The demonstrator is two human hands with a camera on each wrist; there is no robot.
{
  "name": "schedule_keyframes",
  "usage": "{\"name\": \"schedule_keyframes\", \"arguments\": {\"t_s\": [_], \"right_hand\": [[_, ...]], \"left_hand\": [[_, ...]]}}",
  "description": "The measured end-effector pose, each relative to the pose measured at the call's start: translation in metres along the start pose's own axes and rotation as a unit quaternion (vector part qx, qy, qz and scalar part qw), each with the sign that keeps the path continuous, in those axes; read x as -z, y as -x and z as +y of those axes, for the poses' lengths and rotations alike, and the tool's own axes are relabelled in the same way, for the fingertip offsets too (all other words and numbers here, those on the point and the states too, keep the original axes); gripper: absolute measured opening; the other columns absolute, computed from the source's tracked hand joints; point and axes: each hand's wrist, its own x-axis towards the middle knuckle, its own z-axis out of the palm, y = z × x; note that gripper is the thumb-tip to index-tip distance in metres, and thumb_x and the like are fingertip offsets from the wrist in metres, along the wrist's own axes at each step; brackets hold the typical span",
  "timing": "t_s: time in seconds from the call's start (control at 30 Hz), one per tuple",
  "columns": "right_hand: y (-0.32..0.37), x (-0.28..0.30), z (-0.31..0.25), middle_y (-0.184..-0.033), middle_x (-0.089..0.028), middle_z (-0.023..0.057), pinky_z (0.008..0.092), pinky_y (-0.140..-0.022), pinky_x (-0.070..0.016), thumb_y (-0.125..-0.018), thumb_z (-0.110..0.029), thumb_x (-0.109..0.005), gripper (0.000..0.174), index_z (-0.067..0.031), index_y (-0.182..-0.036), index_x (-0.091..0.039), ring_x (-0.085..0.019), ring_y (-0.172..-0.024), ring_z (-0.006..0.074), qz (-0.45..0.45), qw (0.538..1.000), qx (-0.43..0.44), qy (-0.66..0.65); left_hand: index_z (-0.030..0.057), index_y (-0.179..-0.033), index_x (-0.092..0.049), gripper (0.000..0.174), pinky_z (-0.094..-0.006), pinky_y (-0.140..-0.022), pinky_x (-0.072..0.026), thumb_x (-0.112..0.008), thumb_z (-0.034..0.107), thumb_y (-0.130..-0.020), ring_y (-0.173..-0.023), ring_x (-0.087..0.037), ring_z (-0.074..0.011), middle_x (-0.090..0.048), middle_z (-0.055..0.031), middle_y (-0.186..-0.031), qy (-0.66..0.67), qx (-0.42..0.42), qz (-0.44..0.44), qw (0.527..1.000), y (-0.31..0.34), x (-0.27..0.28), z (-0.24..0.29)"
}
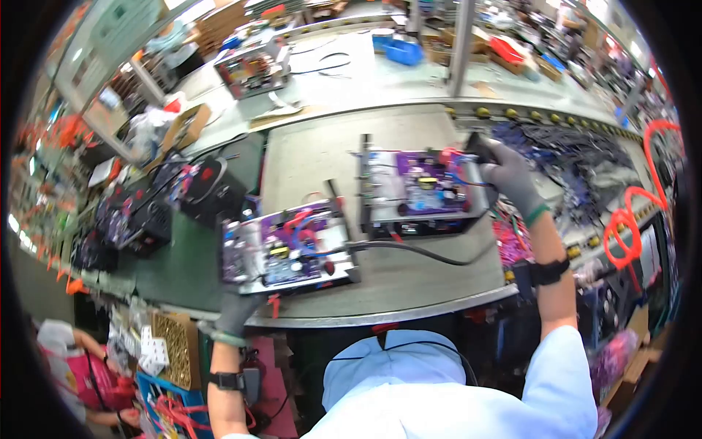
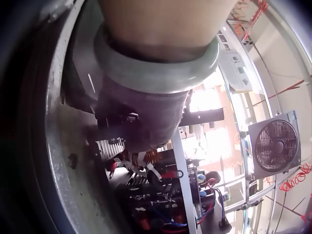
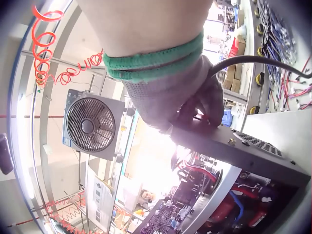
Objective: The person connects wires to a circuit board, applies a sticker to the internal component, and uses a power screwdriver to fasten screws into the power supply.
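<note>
Two open electronics chassis with purple circuit boards lie on the bench. My gloved right hand (image 1: pixel 512 175) grips the dark end panel (image 3: pixel 229 141) of the right chassis (image 1: pixel 431 183), its fingers curled over the panel's edge in the right wrist view. At the near left corner of the left chassis (image 1: pixel 292 245), my gloved left hand (image 1: pixel 238 311) holds the edge; its fingertips are largely hidden in the left wrist view. A thick black cable (image 1: pixel 424 252) runs from the left chassis across the bench toward the right one.
Several dark units with fan openings (image 1: pixel 208 190) stand on the green surface (image 1: pixel 183 256) at left. Bundled wires (image 1: pixel 578 168) lie at right beside a roller rail (image 1: pixel 537 115). A coiled orange air hose (image 1: pixel 621 230) hangs there. Another open unit (image 1: pixel 252 69) stands on the far bench.
</note>
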Motion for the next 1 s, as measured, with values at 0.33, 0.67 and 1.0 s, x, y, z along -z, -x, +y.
{"name": "schedule_keyframes", "arguments": {"t_s": [0.33,0.67,1.0], "right_hand": [[-0.029,0.018,0.126,-0.127,-0.061,0.018,0.0369,-0.096,-0.0461,-0.09,-0.013,-0.058,0.047,-0.0011,-0.135,-0.054,-0.06,-0.111,0.0313,-0.048,0.978,-0.018,-0.203],[-0.017,0.04,0.131,-0.125,-0.062,0.0152,0.0355,-0.096,-0.0459,-0.092,-0.011,-0.056,0.043,-0.0033,-0.134,-0.055,-0.06,-0.108,0.0282,-0.025,0.994,-0.001,-0.106],[-0.023,0.038,0.135,-0.131,-0.058,0.0101,0.0306,-0.1,-0.0404,-0.094,-0.005,-0.048,0.045,-0.0036,-0.139,-0.052,-0.055,-0.114,0.0189,-0.064,0.994,-0.005,-0.089]], "left_hand": [[0.0056,-0.137,-0.047,0.069,-0.0403,-0.087,-0.0507,-0.075,0.027,-0.077,-0.1,-0.065,-0.0332,-0.066,-0.0216,-0.108,0.065,0.125,0.07,0.988,0.025,-0.054,0.059],[0.0015,-0.115,-0.06,0.039,-0.0423,-0.091,-0.0502,-0.066,0.021,-0.082,-0.105,-0.061,-0.0369,-0.063,-0.0188,-0.113,-0.155,0.126,0.397,0.896,0.117,0.09,-0.02],[0.013,-0.113,-0.063,0.046,-0.0411,-0.088,-0.05,-0.075,0.04,-0.077,-0.105,-0.065,-0.0279,-0.066,-0.0102,-0.111,-0.507,0.446,0.149,0.723,0.163,0.219,-0.112]]}}
